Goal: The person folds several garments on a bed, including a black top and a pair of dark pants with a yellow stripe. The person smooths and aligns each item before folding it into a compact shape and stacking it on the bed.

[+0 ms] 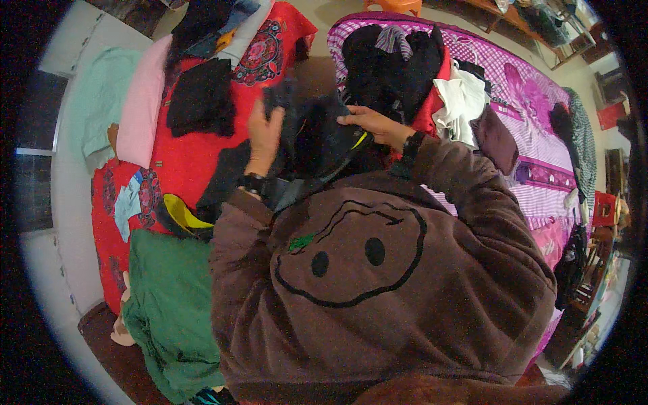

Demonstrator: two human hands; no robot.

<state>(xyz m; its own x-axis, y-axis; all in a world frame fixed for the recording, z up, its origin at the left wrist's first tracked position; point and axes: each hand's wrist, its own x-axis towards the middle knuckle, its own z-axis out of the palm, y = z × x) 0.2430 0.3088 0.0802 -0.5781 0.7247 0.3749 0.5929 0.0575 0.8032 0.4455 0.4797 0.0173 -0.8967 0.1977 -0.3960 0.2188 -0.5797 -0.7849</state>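
Observation:
A dark garment point(311, 134), black to navy and blurred in part, hangs between my two hands over the red bedding. My left hand point(265, 134) grips its left side, with the fingertips hidden by cloth and blur. On the other side, my right hand point(377, 124) pinches the garment's edge between thumb and fingers. A bright yellow strip point(359, 140) shows just below the right fingers; I cannot tell which cloth it belongs to. Both wrists have dark bands. A folded black garment point(201, 97) lies on the red bedding, left of my left hand.
Dark clothes point(392, 73) are heaped on the purple patterned bedding point(541, 167), near a white garment point(459, 104) and a maroon cloth point(496, 139). A pink pillow point(144, 101), a light blue cloth point(127, 202) and a green cloth point(172, 304) lie left. An orange stool point(392, 6) stands beyond.

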